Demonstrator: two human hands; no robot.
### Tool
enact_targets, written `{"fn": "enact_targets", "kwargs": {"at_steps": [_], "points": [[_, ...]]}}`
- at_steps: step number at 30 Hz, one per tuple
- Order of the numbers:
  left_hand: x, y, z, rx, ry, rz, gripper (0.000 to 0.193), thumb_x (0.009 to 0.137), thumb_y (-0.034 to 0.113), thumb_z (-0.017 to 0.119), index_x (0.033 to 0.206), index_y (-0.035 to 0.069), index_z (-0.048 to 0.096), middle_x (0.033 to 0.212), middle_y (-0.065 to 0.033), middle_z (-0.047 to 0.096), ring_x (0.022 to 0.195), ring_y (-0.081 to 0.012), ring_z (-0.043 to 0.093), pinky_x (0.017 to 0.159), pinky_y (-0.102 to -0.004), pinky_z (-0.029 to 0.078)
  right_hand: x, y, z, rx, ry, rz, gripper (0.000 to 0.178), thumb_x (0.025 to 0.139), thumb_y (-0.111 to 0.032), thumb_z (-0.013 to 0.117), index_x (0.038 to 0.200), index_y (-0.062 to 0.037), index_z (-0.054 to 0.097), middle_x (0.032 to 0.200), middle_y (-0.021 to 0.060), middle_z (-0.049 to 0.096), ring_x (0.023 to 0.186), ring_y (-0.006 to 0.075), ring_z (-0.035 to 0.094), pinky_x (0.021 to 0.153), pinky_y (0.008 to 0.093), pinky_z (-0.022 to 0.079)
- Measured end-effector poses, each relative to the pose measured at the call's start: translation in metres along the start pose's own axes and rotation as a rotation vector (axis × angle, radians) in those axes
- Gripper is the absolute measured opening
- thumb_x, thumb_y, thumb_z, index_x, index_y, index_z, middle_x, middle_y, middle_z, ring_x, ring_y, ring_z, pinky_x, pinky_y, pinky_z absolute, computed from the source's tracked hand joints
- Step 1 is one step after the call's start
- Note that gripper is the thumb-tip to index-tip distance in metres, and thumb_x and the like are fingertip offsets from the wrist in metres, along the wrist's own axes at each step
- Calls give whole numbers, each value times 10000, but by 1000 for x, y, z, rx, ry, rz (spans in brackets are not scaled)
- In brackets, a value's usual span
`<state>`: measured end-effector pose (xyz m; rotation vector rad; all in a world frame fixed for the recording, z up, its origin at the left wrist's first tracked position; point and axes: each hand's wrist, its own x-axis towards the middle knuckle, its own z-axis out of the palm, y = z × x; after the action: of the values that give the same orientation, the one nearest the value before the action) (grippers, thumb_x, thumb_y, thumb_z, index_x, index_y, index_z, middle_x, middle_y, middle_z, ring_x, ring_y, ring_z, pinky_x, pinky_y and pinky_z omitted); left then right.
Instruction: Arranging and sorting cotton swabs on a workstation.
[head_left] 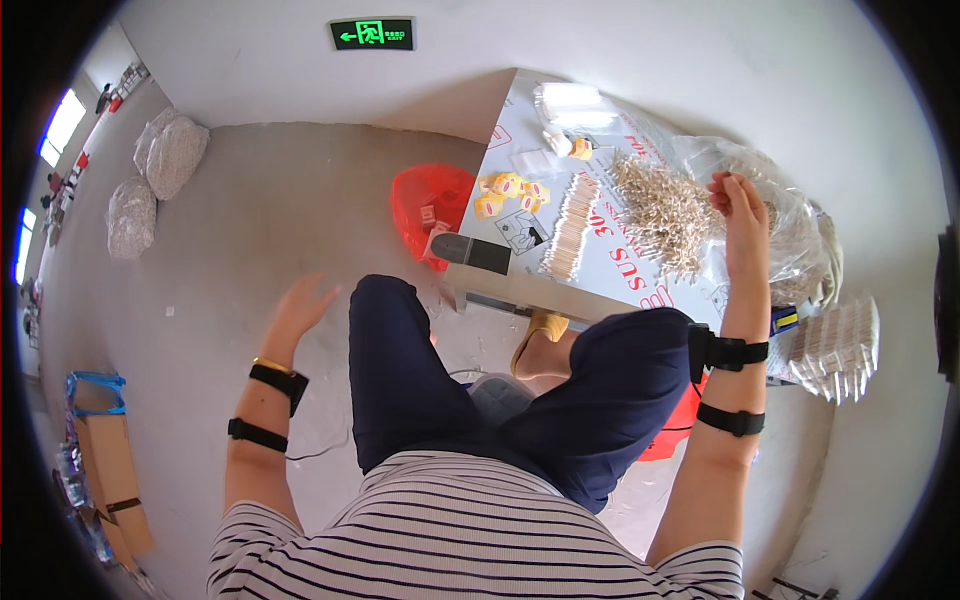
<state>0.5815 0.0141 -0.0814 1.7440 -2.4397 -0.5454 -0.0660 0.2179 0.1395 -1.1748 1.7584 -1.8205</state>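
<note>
My left hand (303, 306) hangs in the air to the left of my left knee, fingers stretched out and holding nothing. Over the right side of the table, my right hand (741, 203) has its fingers curled together; whatever may be in them is too small to make out. It is beside a loose heap of cotton swabs (660, 212), near a clear plastic bag (800, 262) that holds more of them. Left of the heap lies a neat row of cotton swabs (570, 228). Several yellow-and-white labels (510, 192) are farther left.
The metal-topped table (606, 284) carries a small white-and-yellow bottle (577, 147) and clear plastic sleeves (575, 103). A red bag (412, 205) hangs at its left edge. Packed swabs (838, 345) stick out at right. Large sacks (170, 153) and cardboard boxes (108, 460) stand left.
</note>
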Motion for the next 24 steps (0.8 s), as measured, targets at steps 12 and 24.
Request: {"fn": "enact_targets", "kwargs": {"at_steps": [12, 24], "points": [[8, 196, 94, -438, -198, 504, 387, 956, 309, 734, 1230, 39, 687, 1207, -189, 698, 1174, -381, 642, 1013, -473, 502, -115, 136, 76, -556, -412, 185, 264, 971, -189, 683, 1180, -48, 761, 1101, 144, 755, 944, 233, 684, 905, 362, 547], [81, 281, 191, -453, 15, 606, 169, 905, 106, 696, 1071, 86, 679, 1057, -112, 683, 994, -332, 654, 875, -455, 480, -164, 231, 142, -956, -388, 154, 405, 845, -153, 699, 1250, -149, 696, 1367, 135, 553, 1257, 390, 525, 1036, 514, 471]]}}
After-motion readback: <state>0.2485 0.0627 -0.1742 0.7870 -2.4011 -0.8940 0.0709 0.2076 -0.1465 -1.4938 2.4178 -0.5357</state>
